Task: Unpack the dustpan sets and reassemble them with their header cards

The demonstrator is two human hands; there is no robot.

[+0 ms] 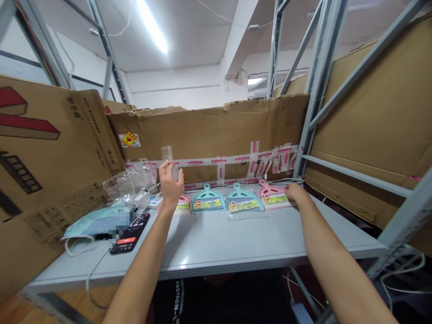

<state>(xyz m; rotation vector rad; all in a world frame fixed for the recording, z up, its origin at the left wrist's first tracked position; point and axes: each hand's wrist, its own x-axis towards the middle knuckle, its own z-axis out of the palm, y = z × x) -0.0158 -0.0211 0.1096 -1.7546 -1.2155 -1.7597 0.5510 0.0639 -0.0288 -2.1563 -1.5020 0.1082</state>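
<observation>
Four-sided clear plastic (166,153), perhaps a small bag or strip, shows at the fingers of my raised left hand (171,182), which are curled around it. Beneath that hand lies a pink dustpan-and-brush set (183,206), partly hidden by my wrist. Two light-blue dustpan sets (207,200) (245,200) lie in the middle of the row, the right one in a clear bag that reaches past its front edge. At the row's right end, my right hand (295,192) grips the side of another pink dustpan set (275,198); its fingertips are partly hidden.
On the grey table (229,243), a phone (131,236), a blue face mask (97,220) and crumpled clear plastic (131,180) lie at left. A taped cardboard sheet (209,130) stands behind. Metal shelf posts (319,90) and a white cable (88,279) flank the space.
</observation>
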